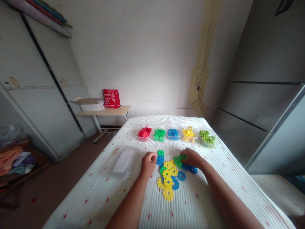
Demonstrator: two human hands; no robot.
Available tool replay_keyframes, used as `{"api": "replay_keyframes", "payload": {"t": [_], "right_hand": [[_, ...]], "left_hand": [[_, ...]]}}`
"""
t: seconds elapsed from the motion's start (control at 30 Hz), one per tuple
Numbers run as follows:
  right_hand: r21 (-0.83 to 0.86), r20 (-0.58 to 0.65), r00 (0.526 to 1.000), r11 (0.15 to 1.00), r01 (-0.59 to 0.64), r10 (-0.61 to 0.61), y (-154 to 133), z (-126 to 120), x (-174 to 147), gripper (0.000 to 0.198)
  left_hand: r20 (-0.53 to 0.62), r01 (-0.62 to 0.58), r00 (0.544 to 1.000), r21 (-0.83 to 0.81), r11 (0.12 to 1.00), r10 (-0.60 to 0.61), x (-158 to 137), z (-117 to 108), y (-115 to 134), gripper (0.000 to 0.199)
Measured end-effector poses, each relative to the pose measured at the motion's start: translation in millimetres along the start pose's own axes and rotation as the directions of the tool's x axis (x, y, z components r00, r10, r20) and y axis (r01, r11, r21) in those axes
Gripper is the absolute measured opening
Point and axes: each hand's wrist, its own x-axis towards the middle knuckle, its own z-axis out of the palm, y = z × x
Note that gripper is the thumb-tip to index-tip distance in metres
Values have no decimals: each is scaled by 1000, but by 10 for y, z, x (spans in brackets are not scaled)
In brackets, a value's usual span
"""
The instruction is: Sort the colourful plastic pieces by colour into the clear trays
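Note:
Notched plastic discs in yellow (pixel 168 193), blue (pixel 181 176) and green (pixel 160 153) lie in a loose heap on the covered table. My left hand (pixel 149 163) is at the heap's left edge, fingers curled in beside a blue disc; whether something is pinched there I cannot make out. At the right side of the heap, my right hand (pixel 190 156) has its fingers closed on a green disc (pixel 182 157). More green and blue discs lie under and beside that hand, partly hidden by it.
Clear tubs stand in a row behind the heap, with red pieces (pixel 145 131), green pieces (pixel 159 135), blue pieces (pixel 173 134), yellow pieces (pixel 188 131) and light-green pieces (pixel 207 137). A translucent lid (pixel 122 163) lies left. A red bag (pixel 111 98) stands on a side table (pixel 114 110).

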Motion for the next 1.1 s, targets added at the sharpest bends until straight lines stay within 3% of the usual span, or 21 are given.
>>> {"api": "replay_keyframes", "payload": {"t": [0.27, 0.47, 0.6, 0.73, 0.87, 1.1], "right_hand": [[-132, 68, 993, 987, -87, 96, -114, -102, 160, 35], [-167, 150, 985, 984, -59, 85, -198, -120, 307, 50], [-189, 174, 980, 980, -57, 91, -179, -128, 313, 43], [-234, 146, 982, 968, -87, 123, -194, -183, 277, 37], [-233, 100, 992, 971, -53, 78, -411, -311, 328, 33], [-139, -145, 989, 990, -10, -10, -926, -671, 914, 40]], "left_hand": [[-4, 14, 1000, 0, 1000, -14, 5, 3, 4, 18], [5, 25, 1000, -1, 1000, -25, 4, 1, 5, 19], [0, 30, 1000, 12, 999, -30, -2, 1, 10, 19], [-15, 37, 999, 44, 998, -36, -5, 18, 22, 21], [-26, 53, 998, 77, 996, -51, 1, 29, 23, 23], [-29, 71, 997, 104, 992, -68, 11, 19, 5, 19]]}}
